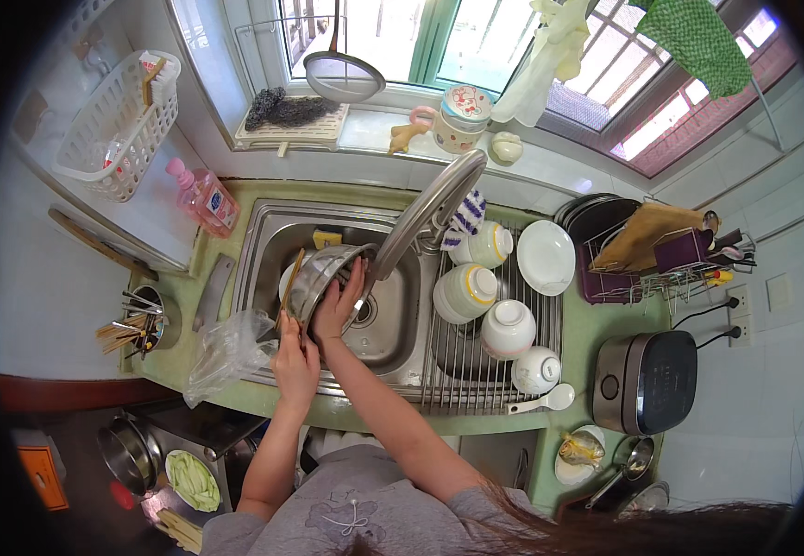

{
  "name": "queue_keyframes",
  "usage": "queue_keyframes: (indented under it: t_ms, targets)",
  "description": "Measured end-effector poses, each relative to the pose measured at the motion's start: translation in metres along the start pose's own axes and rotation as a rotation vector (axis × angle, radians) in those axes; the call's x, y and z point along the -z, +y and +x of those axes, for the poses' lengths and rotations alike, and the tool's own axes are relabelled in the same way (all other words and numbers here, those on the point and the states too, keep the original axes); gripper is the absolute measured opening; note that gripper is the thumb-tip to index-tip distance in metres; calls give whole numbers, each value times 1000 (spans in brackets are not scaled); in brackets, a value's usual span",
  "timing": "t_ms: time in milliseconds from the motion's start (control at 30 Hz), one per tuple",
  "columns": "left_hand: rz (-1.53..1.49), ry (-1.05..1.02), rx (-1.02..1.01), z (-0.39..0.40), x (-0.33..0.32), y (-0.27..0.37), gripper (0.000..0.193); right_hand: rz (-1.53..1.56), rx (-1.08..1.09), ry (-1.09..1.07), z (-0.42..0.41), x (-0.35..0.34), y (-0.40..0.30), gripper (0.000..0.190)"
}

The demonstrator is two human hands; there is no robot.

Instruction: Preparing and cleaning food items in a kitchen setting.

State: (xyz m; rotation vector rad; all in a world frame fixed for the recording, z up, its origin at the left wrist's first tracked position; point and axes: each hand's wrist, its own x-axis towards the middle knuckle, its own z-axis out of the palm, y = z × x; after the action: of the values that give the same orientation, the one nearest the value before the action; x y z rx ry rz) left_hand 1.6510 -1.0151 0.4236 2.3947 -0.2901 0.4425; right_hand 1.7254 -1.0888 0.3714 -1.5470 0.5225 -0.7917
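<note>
A stainless steel basin (313, 278) is tilted on its side over the left part of the steel sink (402, 333). My left hand (296, 361) grips its near rim, together with what look like wooden chopsticks (292, 285) along its outer side. My right hand (339, 300) reaches into the basin, fingers spread against the inner wall. The curved metal faucet (430, 208) arches just right of the basin. Behind the basin lies a yellow sponge (327, 240). A white dish shows partly beneath it. The fingertips of my left hand are partly hidden.
Upturned bowls (465, 292), a white plate (546, 257) and a white spoon (560, 397) rest on the drying rack (444, 389) at right. A clear plastic bag (225, 354), a cleaver-like blade (213, 292) and a utensil holder (166, 326) stand left. A rice cooker (645, 382) is far right.
</note>
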Motion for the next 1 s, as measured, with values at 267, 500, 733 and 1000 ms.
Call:
queue_keyframes:
  t_ms: [267,500,733,1000]
  targets:
    - [18,27,-55,-2,-4,-4,36,-24,8,-4,1,4,-1,50]
    - [-9,26,-50,-3,-3,-3,37,-41,8,-3,1,5,0,50]
    - [-73,-10,100,-2,-6,0,30,-144,76,-23,6,10,2,53]
    - [-957,-38,868,-23,-39,-51,29,-557,259,-462,26,48,-8,47]
